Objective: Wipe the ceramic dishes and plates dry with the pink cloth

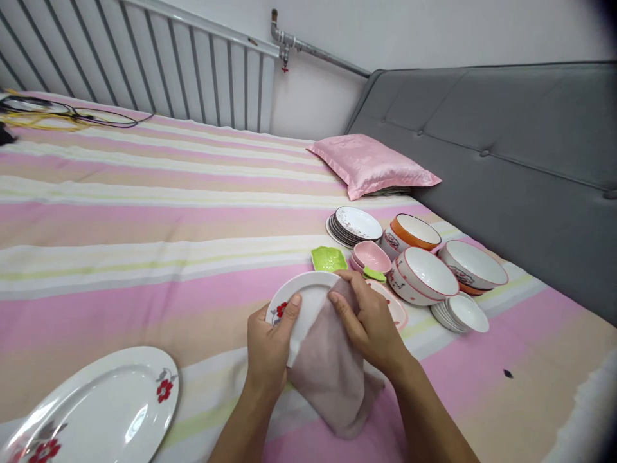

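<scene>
A white plate with a red flower near its rim is held up between my two hands, tilted toward me. My left hand grips its left edge, thumb on the face beside the flower. On the right side, my right hand pinches a greyish-mauve cloth against the plate, with the cloth draped over its right part and hanging below. The plate's lower right portion is hidden by the cloth. A large oval platter with red flowers lies at the lower left, apart from my hands.
Beyond my hands stand stacked plates, a green leaf-shaped dish, pink bowls, large bowls and small white bowls. A pink pillow lies by the grey headboard. Cables lie far left.
</scene>
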A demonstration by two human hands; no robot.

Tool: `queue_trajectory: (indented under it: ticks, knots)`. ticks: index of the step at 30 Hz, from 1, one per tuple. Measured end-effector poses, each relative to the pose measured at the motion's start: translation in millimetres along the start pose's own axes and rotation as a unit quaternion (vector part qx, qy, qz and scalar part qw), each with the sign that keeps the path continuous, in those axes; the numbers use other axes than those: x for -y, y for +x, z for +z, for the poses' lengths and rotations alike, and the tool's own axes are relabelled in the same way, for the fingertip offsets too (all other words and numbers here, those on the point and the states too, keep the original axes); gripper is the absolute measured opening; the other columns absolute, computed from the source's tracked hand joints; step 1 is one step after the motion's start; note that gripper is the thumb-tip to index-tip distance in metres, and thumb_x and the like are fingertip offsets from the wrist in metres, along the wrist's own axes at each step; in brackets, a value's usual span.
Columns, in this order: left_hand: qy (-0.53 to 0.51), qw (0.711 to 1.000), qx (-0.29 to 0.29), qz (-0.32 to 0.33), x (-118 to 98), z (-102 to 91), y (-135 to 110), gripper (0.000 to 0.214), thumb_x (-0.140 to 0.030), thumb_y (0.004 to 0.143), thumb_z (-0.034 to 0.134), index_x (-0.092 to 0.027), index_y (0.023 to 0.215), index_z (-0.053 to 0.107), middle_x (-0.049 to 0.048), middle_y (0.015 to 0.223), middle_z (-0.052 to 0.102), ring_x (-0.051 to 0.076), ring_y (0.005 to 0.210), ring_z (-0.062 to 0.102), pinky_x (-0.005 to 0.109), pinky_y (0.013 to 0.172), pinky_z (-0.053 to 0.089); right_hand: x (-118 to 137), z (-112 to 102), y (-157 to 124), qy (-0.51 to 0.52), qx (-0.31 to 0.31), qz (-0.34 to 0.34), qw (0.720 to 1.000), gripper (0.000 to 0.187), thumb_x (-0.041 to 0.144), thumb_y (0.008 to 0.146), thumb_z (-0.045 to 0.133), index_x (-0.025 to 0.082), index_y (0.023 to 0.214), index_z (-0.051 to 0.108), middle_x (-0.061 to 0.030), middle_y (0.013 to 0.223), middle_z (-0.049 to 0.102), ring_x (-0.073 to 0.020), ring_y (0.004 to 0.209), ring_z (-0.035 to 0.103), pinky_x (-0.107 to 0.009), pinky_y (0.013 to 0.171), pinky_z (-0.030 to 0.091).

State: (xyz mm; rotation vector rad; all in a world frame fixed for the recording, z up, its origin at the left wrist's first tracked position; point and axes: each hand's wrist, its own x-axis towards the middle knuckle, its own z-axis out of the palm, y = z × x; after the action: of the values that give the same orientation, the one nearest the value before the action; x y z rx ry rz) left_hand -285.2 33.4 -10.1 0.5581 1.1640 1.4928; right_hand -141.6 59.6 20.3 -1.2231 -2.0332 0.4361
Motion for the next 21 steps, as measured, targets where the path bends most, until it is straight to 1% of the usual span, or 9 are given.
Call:
queue_trajectory:
  ticks: [4, 7, 11, 17, 21]
  knots:
    - [-0.012, 1.000, 0.005, -0.005, -0.6, 0.5, -1.5, 0.030, -0.040, 0.064, 0.071, -0.012, 0.075, 0.066, 0.0019, 0.059, 0.062, 0.014, 0.056, 0.056, 0.026, 0.055, 0.045, 1.4, -0.9, 1.2, 0.048, 0.015, 0.024, 0.998, 0.012, 0.026, 0.088, 0.045, 0.021, 0.098, 0.049, -0.0011, 0.083, 0.062, -0.0166, 0.075, 0.059, -0.025, 0.064, 0.042]
    - [-0.026, 1.000, 0.007, -0.010, -2.0, 1.1, -2.3, 0.030, -0.039, 0.064, 0.071, -0.012, 0.077, 0.066, 0.0026, 0.061, 0.063, 0.016, 0.058, 0.057, 0.027, 0.056, 0.047, 2.6, 2.2, 2.0, 0.080, 0.006, 0.033, 0.996, 0.012, 0.027, 0.088, 0.045, 0.020, 0.096, 0.051, -0.0008, 0.083, 0.062, -0.0165, 0.077, 0.058, -0.026, 0.067, 0.042]
    - [-0.036, 0.999, 0.002, -0.012, -3.7, 2.5, -1.6, 0.030, -0.038, 0.064, 0.071, -0.012, 0.076, 0.066, 0.0031, 0.062, 0.064, 0.016, 0.059, 0.058, 0.028, 0.056, 0.047, 4.4, 10.1, 1.7, 0.121, -0.027, 0.054, 0.991, 0.013, 0.028, 0.086, 0.047, 0.020, 0.095, 0.054, -0.0002, 0.083, 0.061, -0.0167, 0.079, 0.058, -0.026, 0.068, 0.043]
    - [-0.057, 0.998, -0.012, -0.012, -1.7, 3.4, -2.2, 0.028, -0.036, 0.064, 0.072, -0.012, 0.079, 0.067, 0.0035, 0.063, 0.066, 0.017, 0.061, 0.061, 0.028, 0.059, 0.049, 5.5, 21.8, 0.3, 0.151, -0.085, 0.091, 0.981, 0.010, 0.029, 0.083, 0.051, 0.020, 0.087, 0.054, 0.0012, 0.077, 0.061, -0.0153, 0.072, 0.056, -0.024, 0.064, 0.043]
    - [-0.079, 0.997, -0.020, -0.010, -1.0, 3.5, -3.0, 0.031, -0.035, 0.064, 0.072, -0.011, 0.084, 0.067, 0.0049, 0.066, 0.068, 0.020, 0.066, 0.064, 0.031, 0.064, 0.050, 6.2, 26.3, 0.0, 0.166, -0.103, 0.099, 0.976, 0.011, 0.029, 0.084, 0.051, 0.019, 0.087, 0.054, 0.0011, 0.077, 0.060, -0.0149, 0.072, 0.055, -0.025, 0.065, 0.043]
